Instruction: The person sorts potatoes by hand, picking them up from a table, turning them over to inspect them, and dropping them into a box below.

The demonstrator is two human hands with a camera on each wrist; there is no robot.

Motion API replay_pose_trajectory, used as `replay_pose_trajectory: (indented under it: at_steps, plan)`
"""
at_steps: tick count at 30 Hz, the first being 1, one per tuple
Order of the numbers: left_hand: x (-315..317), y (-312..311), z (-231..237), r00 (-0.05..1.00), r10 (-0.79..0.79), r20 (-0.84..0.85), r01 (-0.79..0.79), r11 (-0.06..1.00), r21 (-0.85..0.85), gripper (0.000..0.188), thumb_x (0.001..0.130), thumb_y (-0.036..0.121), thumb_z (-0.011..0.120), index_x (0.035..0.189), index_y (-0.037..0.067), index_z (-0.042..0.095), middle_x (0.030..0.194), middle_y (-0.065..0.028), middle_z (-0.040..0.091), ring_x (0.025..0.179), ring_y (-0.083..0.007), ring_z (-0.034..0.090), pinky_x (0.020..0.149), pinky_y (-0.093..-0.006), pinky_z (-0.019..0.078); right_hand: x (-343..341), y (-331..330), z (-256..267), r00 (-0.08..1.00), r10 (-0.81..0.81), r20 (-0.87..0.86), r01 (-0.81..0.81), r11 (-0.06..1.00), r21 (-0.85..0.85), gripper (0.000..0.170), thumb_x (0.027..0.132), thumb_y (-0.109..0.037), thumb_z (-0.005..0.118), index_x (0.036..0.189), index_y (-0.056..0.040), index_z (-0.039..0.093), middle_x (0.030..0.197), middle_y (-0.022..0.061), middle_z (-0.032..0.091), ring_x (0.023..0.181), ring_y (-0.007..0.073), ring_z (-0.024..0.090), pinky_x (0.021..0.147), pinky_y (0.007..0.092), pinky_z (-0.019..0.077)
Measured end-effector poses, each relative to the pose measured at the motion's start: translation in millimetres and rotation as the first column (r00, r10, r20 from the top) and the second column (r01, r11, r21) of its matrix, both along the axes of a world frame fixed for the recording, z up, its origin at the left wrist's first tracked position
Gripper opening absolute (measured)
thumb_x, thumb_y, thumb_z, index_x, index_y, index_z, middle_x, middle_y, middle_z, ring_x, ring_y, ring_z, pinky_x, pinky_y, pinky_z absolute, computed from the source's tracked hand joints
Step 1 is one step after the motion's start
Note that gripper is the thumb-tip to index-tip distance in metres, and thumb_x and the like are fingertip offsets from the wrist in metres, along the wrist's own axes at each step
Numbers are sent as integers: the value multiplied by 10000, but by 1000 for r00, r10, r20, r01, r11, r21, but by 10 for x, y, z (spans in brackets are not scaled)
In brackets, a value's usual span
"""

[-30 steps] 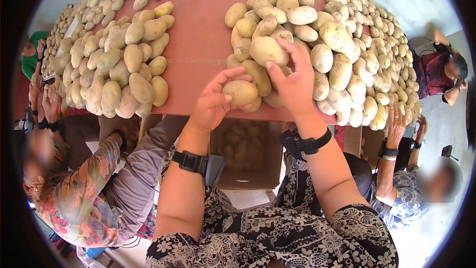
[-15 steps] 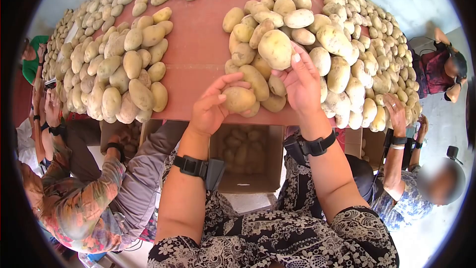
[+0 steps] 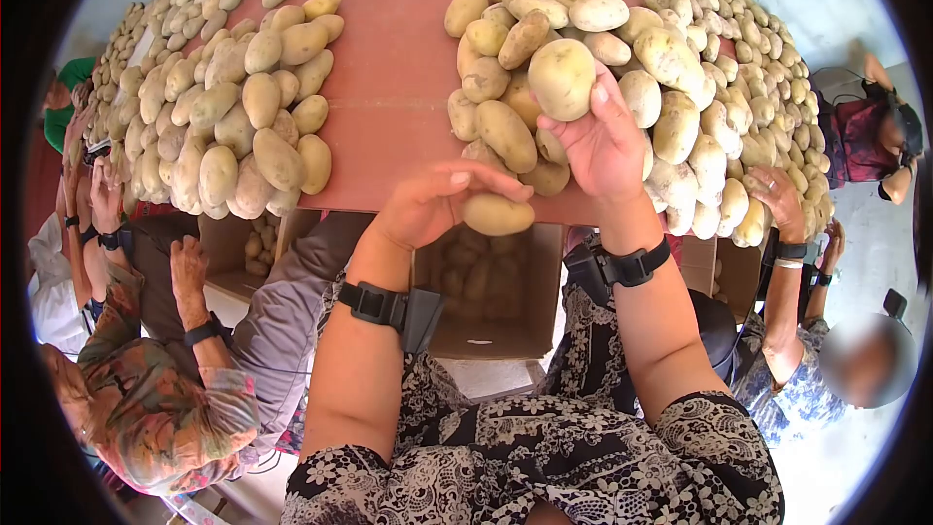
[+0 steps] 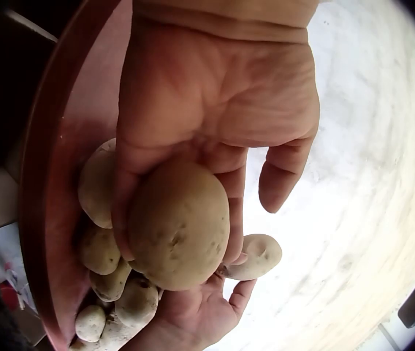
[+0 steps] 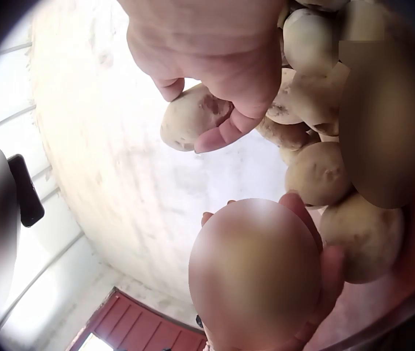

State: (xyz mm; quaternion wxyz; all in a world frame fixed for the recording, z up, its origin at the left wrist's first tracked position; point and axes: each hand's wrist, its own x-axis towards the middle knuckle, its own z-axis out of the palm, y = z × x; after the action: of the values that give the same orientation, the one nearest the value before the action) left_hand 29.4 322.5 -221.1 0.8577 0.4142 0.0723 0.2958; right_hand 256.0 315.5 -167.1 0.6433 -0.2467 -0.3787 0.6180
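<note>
Potato heap (image 3: 671,126) lies beyond the right hand (image 3: 610,148) and to its right in the head view. That hand pinches the upper potato (image 3: 563,80) at its fingertips. Below it and to its left, the left hand (image 3: 418,202) holds the lower potato (image 3: 498,215) under outstretched fingers, by the near edge of the red table (image 3: 379,68). Farther left of that hand lies a second heap (image 3: 233,117); under both hands, between the wrists, stands a box (image 3: 476,342) with potatoes inside.

In the left wrist view, the lower potato sits against the left hand, digits on either side of it, one digit apart.

In the right wrist view, the right hand grips the upper potato, with the lower potato, blurred, near it in the left hand.
</note>
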Motion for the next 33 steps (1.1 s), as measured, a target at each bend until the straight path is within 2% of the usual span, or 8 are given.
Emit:
replay_pose_trajectory:
  at_steps: [5,6,9,13,16,19,22,33]
  plan:
    - [5,-25,50,994,-43,105,64,978,-199,704,1011,513,429,1405,-69,455,1273,-264,613,1213,-374,598,1022,-494,493,-151,-60,60,924,-73,375,22,990,137,553,942,-209,646,1418,-12,446,1311,111,569,1179,220,576,990,337,480]
    - [1,-11,47,988,-67,139,97,971,-219,725,1013,533,413,1426,-63,422,1275,-266,608,1184,-377,615,987,-488,521,-207,-122,84,905,-96,415,42,990,138,521,880,-180,709,1344,-19,535,1262,113,593,1135,233,585,994,332,454]
    - [-21,1,6,975,-85,208,145,946,-292,765,1015,569,387,1471,-44,350,1277,-269,598,1099,-382,662,874,-458,596,-194,-99,124,598,-243,764,-147,903,403,435,850,-148,713,1254,-27,607,1216,133,613,1100,260,595,967,364,467]
    - [-36,10,-1,986,20,166,33,950,-311,732,1018,539,415,1484,-18,325,1267,-266,595,1036,-382,690,764,-424,642,-165,-67,77,405,-519,753,-52,809,585,377,812,-108,713,1172,-20,643,1178,164,621,1055,320,597,940,390,478]
    - [-39,21,6,990,27,141,15,959,-285,703,1025,509,429,1489,-5,313,1274,-259,591,1036,-385,690,741,-427,647,-78,27,50,20,-711,703,77,702,708,452,789,-90,718,1224,-31,611,1261,173,578,1173,355,546,1004,437,435]
    - [-16,-13,63,996,48,75,-24,959,-284,736,1022,532,408,1490,-23,285,1266,-272,577,1021,-393,685,722,-418,651,-57,44,26,-240,-668,705,85,709,700,582,776,-68,713,1331,-50,540,1381,194,496,1311,396,442,1068,510,358]
    - [18,-25,69,996,71,46,-56,960,-273,776,1017,573,376,1490,-34,274,1265,-277,572,1039,-402,675,730,-415,650,-44,78,-46,-285,-593,753,107,761,639,692,783,-67,705,1427,-67,451,1461,221,419,1385,419,355,1100,555,291]
    - [25,-31,62,998,55,35,-45,970,-237,873,984,675,336,1493,-32,279,1301,-272,570,1119,-407,647,780,-429,637,-44,131,-109,-280,-521,806,115,816,567,773,770,-58,706,1478,-68,394,1497,260,373,1353,419,396,1123,518,287]
